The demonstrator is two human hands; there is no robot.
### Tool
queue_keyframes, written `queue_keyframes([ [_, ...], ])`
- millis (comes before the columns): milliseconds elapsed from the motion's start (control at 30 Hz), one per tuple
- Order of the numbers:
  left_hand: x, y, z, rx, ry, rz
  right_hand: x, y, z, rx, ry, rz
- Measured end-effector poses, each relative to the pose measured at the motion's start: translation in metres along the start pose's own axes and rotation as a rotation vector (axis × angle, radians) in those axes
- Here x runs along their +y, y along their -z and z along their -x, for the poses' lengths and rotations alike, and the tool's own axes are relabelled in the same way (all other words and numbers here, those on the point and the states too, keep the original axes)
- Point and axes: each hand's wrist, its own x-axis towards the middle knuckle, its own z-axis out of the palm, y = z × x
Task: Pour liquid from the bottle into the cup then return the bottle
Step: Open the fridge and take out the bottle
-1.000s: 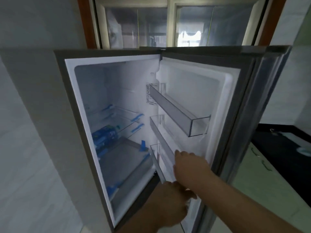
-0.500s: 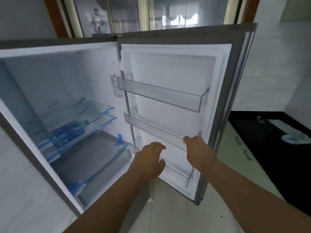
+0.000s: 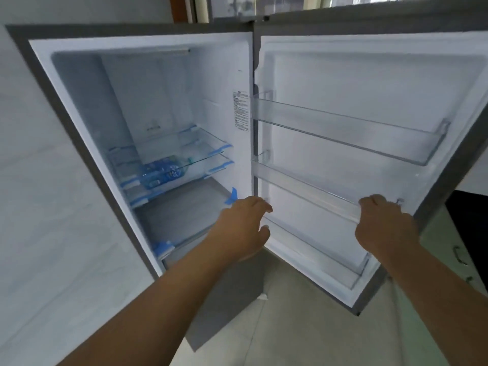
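A clear bottle with a blue label lies on its side on a glass shelf inside the open fridge. My left hand hovers in front of the fridge opening, fingers apart and empty, to the right of and below the bottle. My right hand rests on the door, its fingers curled over the rail of the middle door shelf. No cup is in view.
The door stands wide open to the right with three transparent door shelves, all bare. A dark countertop and pale cabinet fronts lie right of the door. A pale wall flanks the fridge on the left; grey floor below.
The door has swung further open to the right with my right hand on it. My left hand has risen toward the fridge opening. The view has shifted toward the fridge interior.
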Motion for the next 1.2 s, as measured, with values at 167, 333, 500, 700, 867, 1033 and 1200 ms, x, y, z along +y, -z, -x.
queue_keyframes([
  [167, -0.058, 0.011, -0.019, 0.028, 0.157, 0.022, -0.082, 0.04, -0.018, 0.074, 0.302, -0.257],
  [333, -0.145, 0.013, -0.038, 0.019, 0.407, 0.05, -0.16, 0.043, -0.051, -0.074, 0.428, -0.402],
  [500, -0.243, 0.005, -0.053, -0.02, 0.719, 0.13, -0.238, 0.021, -0.097, -0.253, 0.462, -0.515],
  [700, -0.331, -0.012, -0.079, 0.095, 0.962, 0.396, -0.335, -0.01, -0.15, -0.463, 0.464, -0.698],
  [867, -0.358, -0.022, -0.093, 0.333, 1.038, 0.532, -0.4, -0.024, -0.18, -0.613, 0.497, -0.755],
  [1033, -0.384, -0.049, -0.104, 0.501, 0.936, 0.795, -0.446, -0.055, -0.238, -0.577, 0.512, -0.887],
  [1200, -0.393, -0.058, -0.101, 0.486, 0.941, 0.844, -0.47, -0.073, -0.276, -0.608, 0.481, -1.061],
])
